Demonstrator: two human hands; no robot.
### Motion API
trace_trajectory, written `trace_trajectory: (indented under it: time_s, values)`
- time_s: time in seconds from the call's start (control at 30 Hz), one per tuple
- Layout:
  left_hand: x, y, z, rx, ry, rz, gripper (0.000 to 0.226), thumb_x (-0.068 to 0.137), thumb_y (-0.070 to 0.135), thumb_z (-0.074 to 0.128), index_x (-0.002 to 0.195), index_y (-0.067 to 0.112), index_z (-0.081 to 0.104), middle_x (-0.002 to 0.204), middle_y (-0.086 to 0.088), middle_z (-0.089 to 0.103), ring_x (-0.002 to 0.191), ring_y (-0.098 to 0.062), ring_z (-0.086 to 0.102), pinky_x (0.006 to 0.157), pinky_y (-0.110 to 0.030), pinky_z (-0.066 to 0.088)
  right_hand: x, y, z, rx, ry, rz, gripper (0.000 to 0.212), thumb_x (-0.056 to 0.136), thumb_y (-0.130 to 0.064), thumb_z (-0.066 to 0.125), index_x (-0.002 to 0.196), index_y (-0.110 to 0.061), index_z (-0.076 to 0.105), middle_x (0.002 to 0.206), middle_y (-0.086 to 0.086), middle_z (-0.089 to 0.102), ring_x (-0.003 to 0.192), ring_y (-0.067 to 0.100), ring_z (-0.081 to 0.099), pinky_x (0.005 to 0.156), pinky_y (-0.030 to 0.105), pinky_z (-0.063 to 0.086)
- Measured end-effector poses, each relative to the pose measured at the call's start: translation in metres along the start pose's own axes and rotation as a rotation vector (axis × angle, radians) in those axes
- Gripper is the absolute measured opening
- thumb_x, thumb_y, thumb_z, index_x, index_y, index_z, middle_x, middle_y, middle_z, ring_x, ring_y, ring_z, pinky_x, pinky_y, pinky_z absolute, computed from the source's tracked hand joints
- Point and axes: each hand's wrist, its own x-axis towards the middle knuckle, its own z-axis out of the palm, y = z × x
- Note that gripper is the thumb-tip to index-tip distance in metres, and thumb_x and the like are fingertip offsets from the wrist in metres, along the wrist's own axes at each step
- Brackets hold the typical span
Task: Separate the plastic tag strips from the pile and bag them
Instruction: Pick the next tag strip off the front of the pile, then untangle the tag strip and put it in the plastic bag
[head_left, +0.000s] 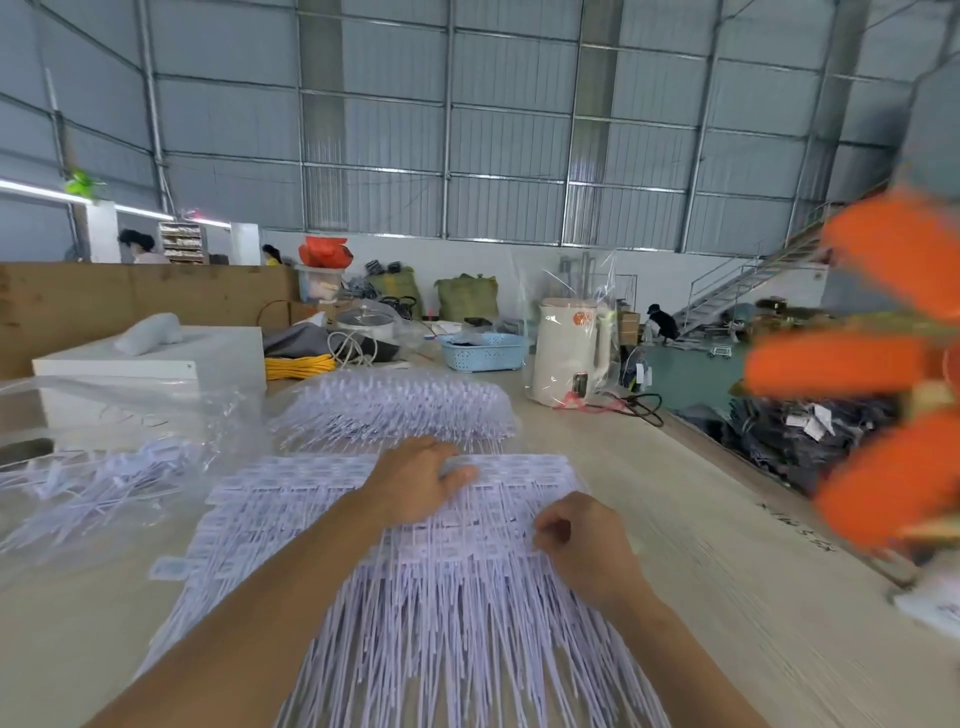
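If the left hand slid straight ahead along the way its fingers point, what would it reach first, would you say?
Probably the second heap of tag strips just beyond the left hand, which lies flat on the near pile; depth between them is hard to judge.

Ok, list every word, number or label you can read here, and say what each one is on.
None can be read.
Tag strips: fine print on the heads, too blurred.
Kettle: red sticker, too small.
Table: dark handwritten marks near the right edge, illegible.
White tags on the dark garments: too small.
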Motion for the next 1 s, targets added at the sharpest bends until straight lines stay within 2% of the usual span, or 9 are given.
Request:
trace_trajectory:
  time_s: [0.13,0.23,0.43,0.53,0.6,0.7,0.8,0.9,1.0]
  values:
    - [0.028,-0.006,-0.001,0.029,-0.125,-0.047,0.057,0.091,0.053,0.047,0.124,0.007,0.057,0.135,-0.014,0.049,0.117,-0.026,0.053,0.1,-0.039,0.043,0.003,0.005,0.003,0.021,0.02,-0.008,0.02,0.084,0.0,0.054,0.08,-0.01,0.072,0.085,-0.001,0.068,0.071,0.007,0.058,0.067,0.014,0.046]
    - [0.037,-0.01,-0.006,0.014,-0.118,-0.005,0.052,0.086,0.052,0.056,0.118,0.011,0.06,0.122,-0.01,0.053,0.107,-0.022,0.053,0.096,-0.036,0.044,0.005,0.007,0.002,0.065,0.037,-0.019,0.022,0.082,0.001,0.055,0.078,-0.013,0.072,0.079,-0.008,0.064,0.065,0.001,0.056,0.062,0.006,0.043]
    - [0.03,-0.009,-0.008,0.039,-0.081,0.111,0.038,0.082,0.048,0.064,0.106,0.018,0.065,0.106,-0.002,0.054,0.097,-0.016,0.053,0.086,-0.031,0.044,0.005,0.008,0.003,0.106,0.046,-0.022,0.02,0.083,0.002,0.056,0.079,-0.012,0.07,0.078,-0.009,0.06,0.065,-0.003,0.053,0.063,0.002,0.04]
    - [0.026,-0.002,-0.004,0.064,-0.063,0.11,0.029,0.086,0.043,0.063,0.098,0.016,0.065,0.097,-0.001,0.062,0.084,-0.013,0.057,0.072,-0.024,0.042,0.002,0.007,0.003,0.101,0.055,-0.036,0.019,0.083,0.002,0.056,0.081,-0.01,0.071,0.081,-0.006,0.061,0.068,0.002,0.053,0.065,0.004,0.039]
    - [0.025,0.002,-0.002,0.095,-0.07,0.095,0.023,0.087,0.04,0.062,0.092,0.017,0.062,0.093,-0.002,0.062,0.081,-0.016,0.056,0.07,-0.026,0.042,0.0,0.006,0.002,0.101,0.058,-0.04,0.019,0.083,0.001,0.056,0.082,-0.009,0.071,0.085,-0.002,0.064,0.071,0.006,0.055,0.067,0.006,0.04]
    - [0.025,0.004,-0.002,0.027,-0.134,0.036,0.028,0.085,0.038,0.064,0.093,0.011,0.061,0.095,-0.006,0.06,0.086,-0.02,0.057,0.073,-0.029,0.044,-0.003,0.005,0.001,0.11,0.031,-0.059,0.017,0.084,-0.001,0.055,0.085,-0.008,0.071,0.087,0.001,0.065,0.072,0.007,0.055,0.065,0.005,0.039]
    - [0.025,0.009,-0.012,-0.073,-0.163,0.009,0.023,0.081,0.033,0.067,0.09,0.018,0.053,0.09,-0.002,0.055,0.078,-0.015,0.053,0.06,-0.025,0.039,-0.001,0.002,-0.002,0.11,0.032,-0.1,0.013,0.084,-0.005,0.058,0.084,-0.007,0.071,0.082,-0.001,0.062,0.066,0.002,0.051,0.064,0.005,0.038]
    - [0.024,0.019,-0.036,-0.158,-0.117,0.057,0.019,0.084,0.026,0.065,0.092,0.02,0.049,0.096,-0.001,0.05,0.081,-0.015,0.052,0.059,-0.025,0.038,0.008,-0.001,-0.008,0.112,0.14,-0.049,0.011,0.085,-0.009,0.061,0.091,-0.009,0.07,0.092,-0.001,0.062,0.072,0.001,0.048,0.064,0.005,0.033]
    - [0.016,0.027,-0.062,-0.186,-0.114,0.172,0.009,0.086,0.022,0.064,0.092,0.022,0.056,0.092,0.003,0.052,0.081,-0.012,0.052,0.06,-0.023,0.037,0.019,-0.004,-0.014,0.161,0.42,0.057,0.022,0.088,-0.014,0.062,0.109,-0.008,0.063,0.107,0.006,0.059,0.096,0.017,0.053,0.084,0.021,0.04]
